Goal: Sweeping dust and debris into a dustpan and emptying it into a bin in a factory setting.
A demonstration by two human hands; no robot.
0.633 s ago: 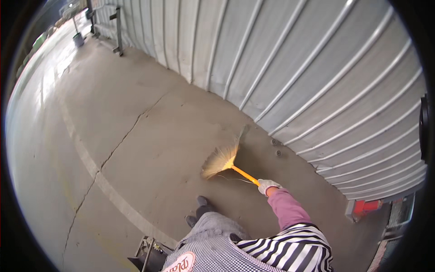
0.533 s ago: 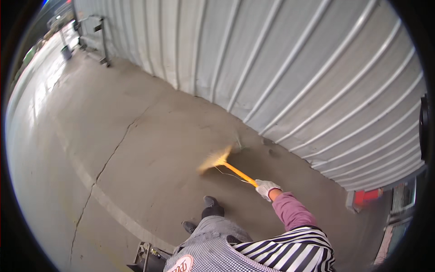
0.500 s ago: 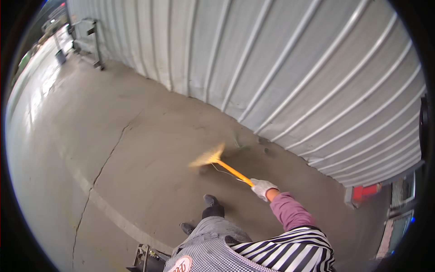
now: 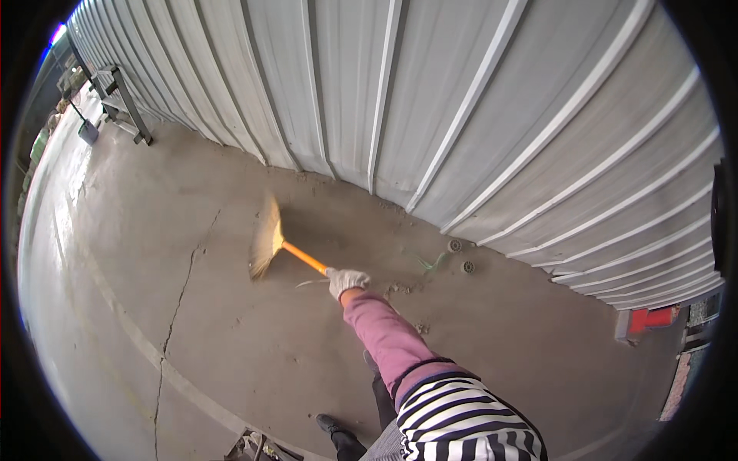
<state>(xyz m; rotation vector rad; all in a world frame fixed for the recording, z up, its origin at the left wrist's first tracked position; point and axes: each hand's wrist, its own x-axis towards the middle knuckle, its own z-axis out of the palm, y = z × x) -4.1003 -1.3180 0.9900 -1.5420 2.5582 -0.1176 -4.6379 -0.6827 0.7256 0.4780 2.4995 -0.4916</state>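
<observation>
My right hand (image 4: 348, 283), in a pale work glove, is closed round the orange handle of a broom (image 4: 267, 240). My arm reaches forward and left, and the broom's straw-yellow bristles fan out low over the concrete floor (image 4: 254, 330). Small dark debris (image 4: 398, 290) and a scrap of green strand (image 4: 435, 263) lie to the right of the glove. Beside them, close to the wall, are two round, dark, wheel-like pieces (image 4: 468, 267). My left hand is out of sight. A dark object with a metal frame (image 4: 254, 447) shows partly at the lower edge.
A ribbed metal wall (image 4: 430, 100) runs along the far side. Far left stand a metal frame (image 4: 123, 104) and a long-handled dustpan (image 4: 88, 132). A red object (image 4: 652, 319) sits at the right by the wall. A crack (image 4: 175, 315) crosses the floor left of my shoes (image 4: 329, 422).
My right hand has swung the broom left and farther out, and the arm is now stretched. The view has shifted, and more of the debris by the wall shows.
</observation>
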